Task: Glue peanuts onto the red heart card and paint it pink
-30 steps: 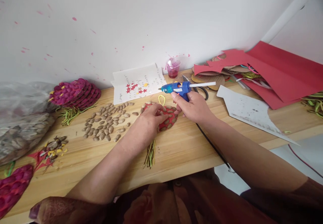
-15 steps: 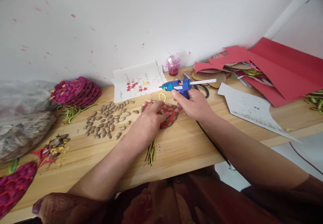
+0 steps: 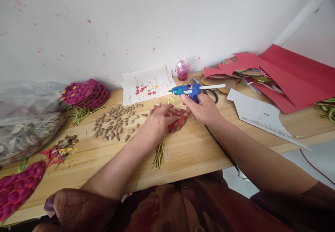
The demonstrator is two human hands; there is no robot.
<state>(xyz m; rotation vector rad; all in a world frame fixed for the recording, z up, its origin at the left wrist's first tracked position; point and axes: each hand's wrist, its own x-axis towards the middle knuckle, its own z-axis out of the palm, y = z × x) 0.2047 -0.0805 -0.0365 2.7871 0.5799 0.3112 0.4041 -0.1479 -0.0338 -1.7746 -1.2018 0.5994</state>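
Loose peanuts (image 3: 113,124) lie spread on the bench (image 3: 193,155), the nearest just beside the left forearm; a sweep of that arm could scatter them. The left hand (image 3: 157,120) rests over a red peanut-studded piece (image 3: 173,127), its thumb and index finger parted on the surface; whether they pinch a peanut I cannot tell. The piece lies flat at mid-bench, partly covered by that hand, so uneven pressure could shift peanuts if any glue there is soft. The right hand (image 3: 205,110) has its fingers wrapped round the handle of a blue glue gun (image 3: 191,93), its nozzle pointing left above the piece; if the wrist dipped, a hot tip could burn the left fingers. A black cord (image 3: 220,144) runs over the bench's front edge, where a snag could jerk the gun.

Around them, from the left: a plastic bag (image 3: 28,134), a stack of purple studded pieces (image 3: 83,94), and a white sheet (image 3: 131,78) bearing small stars (image 3: 141,89). Behind the gun, a cup of red liquid (image 3: 183,70) and black-handled scissors (image 3: 215,95) crowd rearward movement; red card (image 3: 293,75) and a white offcut (image 3: 256,108) hem in the right side.
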